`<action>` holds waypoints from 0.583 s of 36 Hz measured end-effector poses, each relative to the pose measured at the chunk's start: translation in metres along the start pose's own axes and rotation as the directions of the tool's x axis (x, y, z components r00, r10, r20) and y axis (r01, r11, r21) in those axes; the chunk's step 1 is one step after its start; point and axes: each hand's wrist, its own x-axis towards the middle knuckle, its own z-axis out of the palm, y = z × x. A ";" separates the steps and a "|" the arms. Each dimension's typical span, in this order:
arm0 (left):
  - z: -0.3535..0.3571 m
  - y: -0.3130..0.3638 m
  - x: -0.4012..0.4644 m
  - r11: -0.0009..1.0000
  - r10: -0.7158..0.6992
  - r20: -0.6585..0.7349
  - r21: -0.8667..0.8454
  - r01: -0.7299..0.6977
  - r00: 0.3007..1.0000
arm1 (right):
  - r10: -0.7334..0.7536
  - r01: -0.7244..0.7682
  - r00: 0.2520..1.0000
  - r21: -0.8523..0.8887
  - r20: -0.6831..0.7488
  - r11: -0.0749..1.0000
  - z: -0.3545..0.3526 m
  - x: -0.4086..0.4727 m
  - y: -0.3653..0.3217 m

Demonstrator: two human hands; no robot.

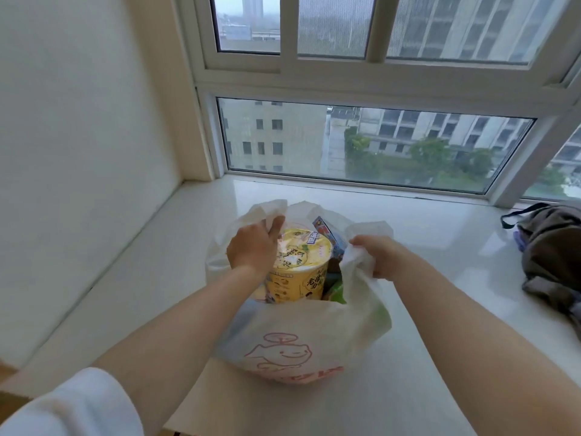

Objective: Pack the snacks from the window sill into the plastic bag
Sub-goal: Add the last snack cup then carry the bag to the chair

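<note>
Right hand [375, 258] grips bag [301, 338] handle, left hand [254, 245] pinches far rim; thin, floppy film, lift by both handles.

Left hand [253, 245]: back up, fingers curled forward and down, thumb out of sight.
Right hand [375, 256]: closed in a fist, knuckles facing left.
Forearms: both bare, reaching forward and converging.
Left sleeve [72, 404]: white, pushed up.
</note>
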 end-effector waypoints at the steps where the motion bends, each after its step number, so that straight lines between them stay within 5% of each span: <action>1: -0.005 0.002 0.003 0.998 -0.039 0.006 -0.054 0.039 0.999 | 0.011 -0.013 0.999 0.049 0.047 0.999 -0.007 -0.003 -0.003; 9: -0.050 0.017 0.029 0.870 -0.133 0.002 -0.479 0.118 0.991 | -0.133 0.107 0.988 0.261 0.081 0.959 -0.034 -0.025 -0.042; 13: -0.067 0.012 0.046 0.786 -0.232 0.050 -0.579 0.217 0.971 | -0.173 0.180 0.984 0.308 -0.049 0.934 -0.034 -0.034 -0.066; 16: -0.087 0.010 0.053 0.685 -0.212 0.113 -0.691 0.230 0.971 | -0.259 0.241 0.931 -0.098 -0.258 0.966 -0.040 -0.026 -0.078; 18: -0.097 0.006 0.050 0.691 -0.116 0.131 -0.702 0.175 0.985 | -0.376 0.185 0.847 -0.456 -0.375 0.870 -0.044 -0.034 -0.080; 21: -0.108 0.003 0.049 0.776 0.000 0.115 -0.627 0.073 0.993 | -0.418 0.225 0.854 -0.503 -0.311 0.835 -0.033 -0.054 -0.092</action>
